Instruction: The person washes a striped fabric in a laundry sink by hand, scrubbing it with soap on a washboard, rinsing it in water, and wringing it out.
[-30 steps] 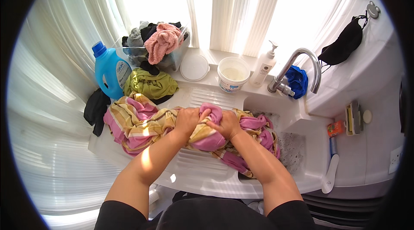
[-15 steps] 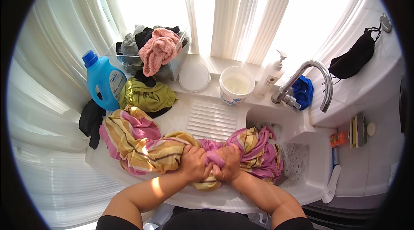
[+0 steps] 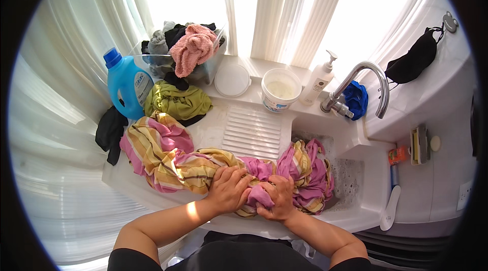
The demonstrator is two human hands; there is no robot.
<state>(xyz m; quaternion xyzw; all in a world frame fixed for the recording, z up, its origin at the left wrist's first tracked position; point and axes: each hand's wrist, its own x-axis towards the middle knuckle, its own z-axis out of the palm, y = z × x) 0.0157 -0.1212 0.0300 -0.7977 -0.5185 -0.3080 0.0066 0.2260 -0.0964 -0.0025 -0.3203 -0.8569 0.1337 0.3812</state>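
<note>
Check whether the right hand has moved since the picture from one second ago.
Yes. Judged against the tap, the right hand has moved toward the person's body, farther from the tap, gripping the striped cloth.

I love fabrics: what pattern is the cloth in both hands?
The cloth: yellow with dark and pale stripes, plus pink areas; clearest in the head view.

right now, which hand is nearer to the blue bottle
Left. The left hand is on the pink and yellow striped cloth, right of the blue bottle and closer to the person; the right hand grips the same cloth farther right.
</note>
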